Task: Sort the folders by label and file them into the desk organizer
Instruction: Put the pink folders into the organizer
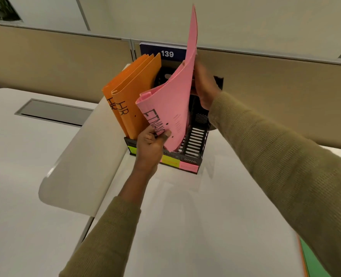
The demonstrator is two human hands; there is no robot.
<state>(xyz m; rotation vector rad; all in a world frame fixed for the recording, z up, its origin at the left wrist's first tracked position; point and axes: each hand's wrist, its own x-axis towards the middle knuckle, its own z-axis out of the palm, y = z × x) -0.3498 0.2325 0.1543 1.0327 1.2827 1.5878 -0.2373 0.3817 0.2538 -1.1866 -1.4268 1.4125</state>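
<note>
A black slotted desk organizer (195,136) stands at the back of the white desk, with yellow and pink labels on its front edge. Two orange folders (133,100) marked HR stand upright in its left compartment. A pink folder (171,100) with black lettering hangs tilted over the middle compartment, its lower end inside the organizer. My left hand (151,142) pinches the pink folder's lower spine edge. My right hand (202,86) holds the folder's upper back edge; its fingers are partly hidden behind the folder.
A beige partition (55,60) with a blue sign reading 139 runs behind the organizer. A curved white divider (81,156) stands on the left. Green and orange folders (313,262) lie at the bottom right corner. A grey cable hatch (53,111) sits in the left desk.
</note>
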